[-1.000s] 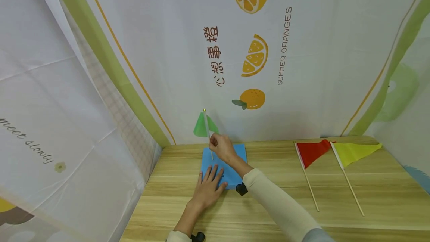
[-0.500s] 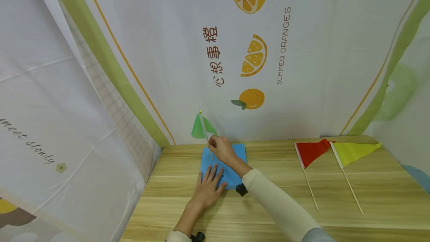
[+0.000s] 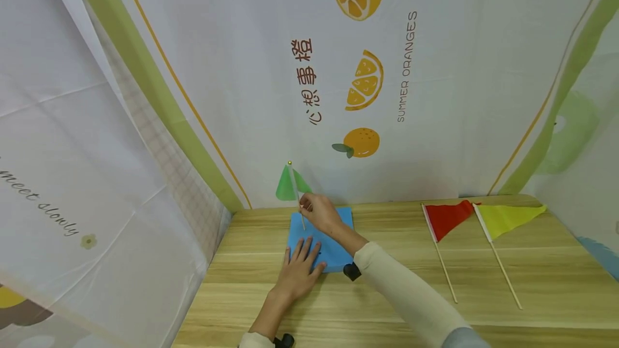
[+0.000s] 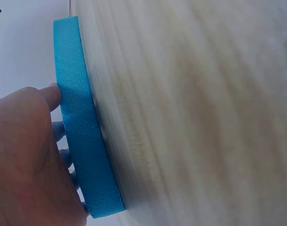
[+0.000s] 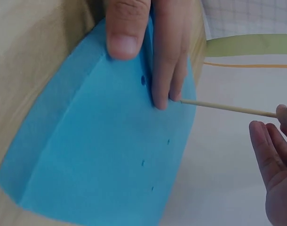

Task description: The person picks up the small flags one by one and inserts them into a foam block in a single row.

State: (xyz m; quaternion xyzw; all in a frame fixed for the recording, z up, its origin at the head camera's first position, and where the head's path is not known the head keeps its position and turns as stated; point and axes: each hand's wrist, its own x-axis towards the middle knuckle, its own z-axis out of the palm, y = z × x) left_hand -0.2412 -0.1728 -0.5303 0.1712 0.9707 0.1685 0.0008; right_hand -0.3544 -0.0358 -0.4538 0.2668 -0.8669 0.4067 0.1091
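Note:
A small green triangular flag (image 3: 286, 184) on a thin wooden stick (image 5: 228, 108) stands over the far-left part of a blue foam block (image 3: 333, 254). Thumb and fingers of my right hand (image 3: 320, 214) pinch the stick partway up, below the cloth. In the right wrist view the stick's lower end meets the block's top, beside the fingertips of my left hand (image 5: 168, 47). That left hand (image 3: 296, 273) lies with spread, straight fingers on the near-left part of the block. Several small dark holes (image 5: 143, 163) mark the block's top.
To the right, a red flag (image 3: 447, 220) and a yellow flag (image 3: 510, 219) lie on the wooden table (image 3: 387, 305), sticks pointing toward me. A white printed cloth (image 3: 232, 69) hangs right behind the table, and another hangs at the left.
The green flag's top has tipped slightly to the left and sunk a little, with my right hand still pinching the stick. My left hand keeps its place on the block.

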